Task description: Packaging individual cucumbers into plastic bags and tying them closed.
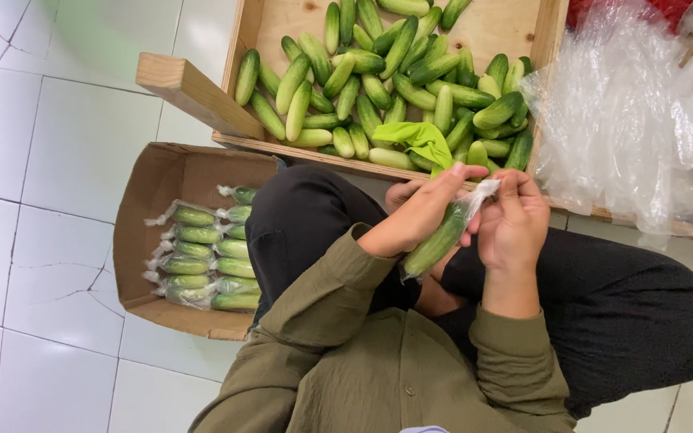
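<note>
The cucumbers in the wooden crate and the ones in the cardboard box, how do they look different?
The cucumbers in the wooden crate are bare; those in the cardboard box are each sealed in clear plastic with a twisted end. The crate cucumbers lie loose at mixed angles; the boxed ones are stacked in neat parallel rows. The crate holds many more. Both are short green cucumbers, like the one in the hands.

Green cucumber (pixel 436 239) in clear plastic wrap; tilted; held.
</note>
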